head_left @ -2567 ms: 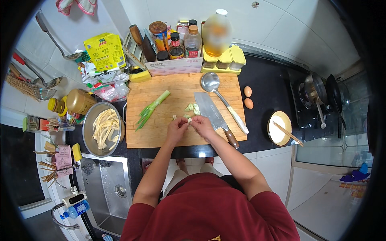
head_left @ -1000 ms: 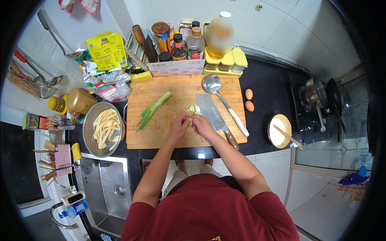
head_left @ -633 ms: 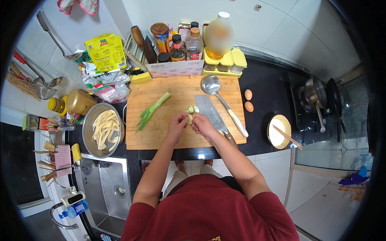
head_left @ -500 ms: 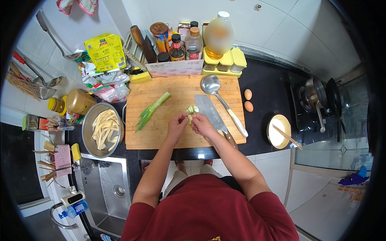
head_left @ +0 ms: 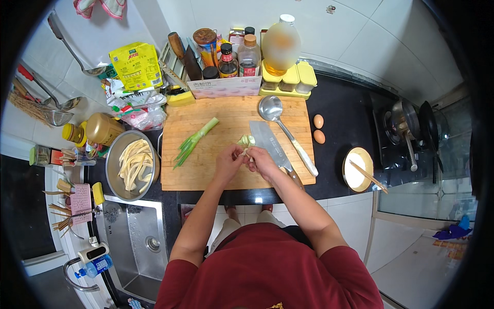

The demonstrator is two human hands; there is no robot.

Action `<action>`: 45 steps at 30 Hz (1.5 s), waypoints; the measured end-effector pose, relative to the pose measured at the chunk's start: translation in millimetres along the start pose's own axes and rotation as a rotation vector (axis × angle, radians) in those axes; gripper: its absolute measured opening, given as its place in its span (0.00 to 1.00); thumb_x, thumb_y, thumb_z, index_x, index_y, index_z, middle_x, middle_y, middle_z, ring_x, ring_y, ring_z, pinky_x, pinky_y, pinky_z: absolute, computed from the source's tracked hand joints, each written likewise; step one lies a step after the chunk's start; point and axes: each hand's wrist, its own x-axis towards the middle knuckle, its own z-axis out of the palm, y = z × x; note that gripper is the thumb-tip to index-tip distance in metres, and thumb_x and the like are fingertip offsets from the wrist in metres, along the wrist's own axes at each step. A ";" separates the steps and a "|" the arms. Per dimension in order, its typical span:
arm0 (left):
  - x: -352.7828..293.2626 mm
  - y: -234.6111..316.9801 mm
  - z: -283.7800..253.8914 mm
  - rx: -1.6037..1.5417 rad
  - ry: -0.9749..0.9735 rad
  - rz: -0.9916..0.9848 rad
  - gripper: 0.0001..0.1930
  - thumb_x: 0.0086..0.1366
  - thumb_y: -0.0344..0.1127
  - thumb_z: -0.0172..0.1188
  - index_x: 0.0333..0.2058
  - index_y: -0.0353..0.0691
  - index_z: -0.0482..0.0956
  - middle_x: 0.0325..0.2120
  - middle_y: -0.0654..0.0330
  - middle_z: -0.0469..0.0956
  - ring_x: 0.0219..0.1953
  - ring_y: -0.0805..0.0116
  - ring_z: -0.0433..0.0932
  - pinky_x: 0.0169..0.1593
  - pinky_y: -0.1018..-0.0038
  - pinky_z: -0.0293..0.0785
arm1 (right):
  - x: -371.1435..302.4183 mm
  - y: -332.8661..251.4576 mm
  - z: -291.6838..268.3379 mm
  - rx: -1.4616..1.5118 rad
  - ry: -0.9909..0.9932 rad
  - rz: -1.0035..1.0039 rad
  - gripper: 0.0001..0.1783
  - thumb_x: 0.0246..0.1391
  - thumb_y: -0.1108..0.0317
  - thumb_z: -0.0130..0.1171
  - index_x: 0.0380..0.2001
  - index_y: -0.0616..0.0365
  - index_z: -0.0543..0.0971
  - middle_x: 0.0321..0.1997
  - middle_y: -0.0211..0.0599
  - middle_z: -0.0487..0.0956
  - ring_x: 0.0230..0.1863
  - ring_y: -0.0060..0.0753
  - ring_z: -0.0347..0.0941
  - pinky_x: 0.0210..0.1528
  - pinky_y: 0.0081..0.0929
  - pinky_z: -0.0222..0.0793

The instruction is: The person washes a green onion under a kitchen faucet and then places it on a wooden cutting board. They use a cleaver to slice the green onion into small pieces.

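Over the front middle of the wooden cutting board (head_left: 193, 175), my left hand (head_left: 229, 160) and my right hand (head_left: 261, 161) meet fingertip to fingertip. Both are closed in a pinch on a small pale piece that looks like a garlic clove (head_left: 245, 152), mostly covered by the fingers. Just beyond them lie several whitish-green pieces, apparently peeled garlic cloves (head_left: 247, 140). A cleaver (head_left: 270, 144) rests flat to the right of these, its wooden handle toward the front edge. Left of my hands lies a green onion stalk (head_left: 195, 141).
A metal ladle (head_left: 271, 108) lies right of the cleaver. Farther right are two eggs (head_left: 319, 136), a bowl of white powder (head_left: 354, 177) with chopsticks, and a stove with a pot (head_left: 404, 116). A steel basin (head_left: 111, 172) of dough strips stands left, above the sink (head_left: 136, 257). Bottles (head_left: 249, 56) line the back.
My fingers have shifted slightly around the small pale piece, which is more covered now. The items on the board have stayed in place.
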 end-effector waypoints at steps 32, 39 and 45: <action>-2.0 5.6 -2.2 -0.143 0.006 -0.062 0.03 0.57 0.29 0.63 0.31 0.40 0.79 0.19 0.73 0.71 0.21 0.85 0.65 0.25 0.84 0.60 | 3.2 4.6 -6.7 0.262 -0.090 0.048 0.09 0.58 0.72 0.51 0.40 0.59 0.76 0.33 0.35 0.77 0.31 0.27 0.73 0.30 0.25 0.71; -0.2 -6.9 -4.0 -0.235 0.070 -0.097 0.04 0.59 0.31 0.64 0.31 0.40 0.79 0.21 0.72 0.72 0.22 0.85 0.65 0.26 0.84 0.61 | 1.5 2.8 -6.1 0.306 -0.054 0.030 0.14 0.51 0.80 0.45 0.41 0.62 0.74 0.36 0.41 0.77 0.35 0.35 0.75 0.35 0.33 0.75; 6.3 -21.3 -18.8 0.129 0.320 0.053 0.08 0.53 0.28 0.64 0.34 0.40 0.80 0.27 0.63 0.77 0.28 0.73 0.72 0.32 0.76 0.66 | -1.6 4.5 -1.7 0.154 0.067 -0.018 0.08 0.59 0.77 0.51 0.42 0.64 0.72 0.38 0.44 0.78 0.38 0.39 0.78 0.39 0.34 0.79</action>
